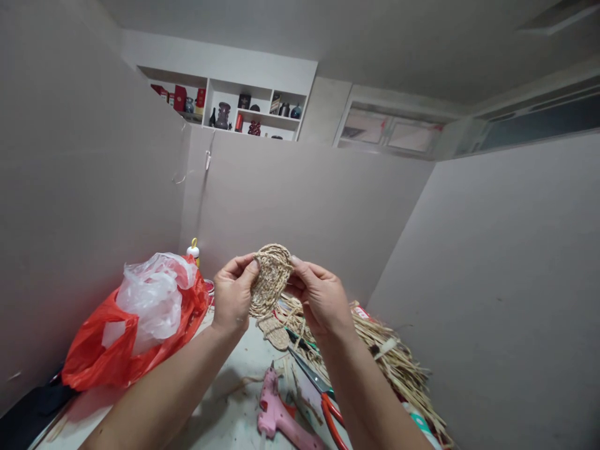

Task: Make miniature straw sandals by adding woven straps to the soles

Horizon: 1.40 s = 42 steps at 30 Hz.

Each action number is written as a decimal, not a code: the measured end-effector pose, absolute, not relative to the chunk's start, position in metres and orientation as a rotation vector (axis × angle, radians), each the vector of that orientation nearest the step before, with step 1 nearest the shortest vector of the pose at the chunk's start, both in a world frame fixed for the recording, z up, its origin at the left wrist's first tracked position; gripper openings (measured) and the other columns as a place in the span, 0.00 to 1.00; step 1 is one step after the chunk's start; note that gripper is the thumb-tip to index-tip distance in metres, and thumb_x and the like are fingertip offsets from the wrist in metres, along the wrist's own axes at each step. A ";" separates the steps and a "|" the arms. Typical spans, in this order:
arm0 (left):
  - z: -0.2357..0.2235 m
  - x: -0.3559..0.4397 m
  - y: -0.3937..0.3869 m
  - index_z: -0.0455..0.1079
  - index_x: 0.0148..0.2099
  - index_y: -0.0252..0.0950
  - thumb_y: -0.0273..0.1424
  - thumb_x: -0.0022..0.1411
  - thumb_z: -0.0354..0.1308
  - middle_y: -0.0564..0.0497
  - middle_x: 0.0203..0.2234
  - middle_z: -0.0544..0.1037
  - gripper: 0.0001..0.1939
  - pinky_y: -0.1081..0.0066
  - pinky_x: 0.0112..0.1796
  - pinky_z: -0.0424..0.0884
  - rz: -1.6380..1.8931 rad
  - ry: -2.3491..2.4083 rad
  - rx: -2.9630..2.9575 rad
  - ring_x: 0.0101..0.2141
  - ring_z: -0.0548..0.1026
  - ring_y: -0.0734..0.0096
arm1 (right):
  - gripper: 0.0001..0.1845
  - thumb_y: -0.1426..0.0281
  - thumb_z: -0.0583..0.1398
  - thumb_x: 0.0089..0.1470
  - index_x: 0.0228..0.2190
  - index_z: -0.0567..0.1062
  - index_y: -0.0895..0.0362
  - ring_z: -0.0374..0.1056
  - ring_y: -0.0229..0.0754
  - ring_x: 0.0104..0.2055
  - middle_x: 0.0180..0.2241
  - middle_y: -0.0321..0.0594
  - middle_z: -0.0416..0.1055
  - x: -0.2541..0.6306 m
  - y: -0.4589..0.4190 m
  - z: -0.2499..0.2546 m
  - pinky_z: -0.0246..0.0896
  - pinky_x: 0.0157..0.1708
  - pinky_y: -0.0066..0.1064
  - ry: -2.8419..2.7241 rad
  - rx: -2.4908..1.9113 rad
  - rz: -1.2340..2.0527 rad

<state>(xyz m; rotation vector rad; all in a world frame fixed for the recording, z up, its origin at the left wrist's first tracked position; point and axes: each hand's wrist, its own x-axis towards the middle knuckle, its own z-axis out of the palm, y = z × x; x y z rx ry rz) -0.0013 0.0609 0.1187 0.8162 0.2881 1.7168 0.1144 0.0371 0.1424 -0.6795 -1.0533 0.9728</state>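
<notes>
I hold a small oval piece woven from pale straw [270,277] up in front of me with both hands. My left hand [233,294] pinches its left edge between thumb and fingers. My right hand [319,297] grips its right edge, thumb on the upper rim. Loose straw ends hang from the bottom of the piece. Below it on the table lies a second, smaller woven piece [276,333].
A pink glue gun [277,415] and red-handled scissors [323,397] lie on the white table [229,400]. A pile of straw [394,362] spreads to the right. A red plastic bag with clear plastic [135,319] sits left, a glue bottle [193,249] behind. Grey partition walls enclose the table.
</notes>
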 end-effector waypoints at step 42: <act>0.125 -0.005 0.053 0.75 0.37 0.34 0.32 0.46 0.68 0.49 0.33 0.80 0.14 0.71 0.39 0.70 1.586 0.242 0.803 0.33 0.76 0.72 | 0.11 0.63 0.68 0.43 0.23 0.79 0.59 0.64 0.34 0.22 0.21 0.33 0.73 0.106 0.030 0.130 0.62 0.24 0.25 -1.151 -0.752 0.874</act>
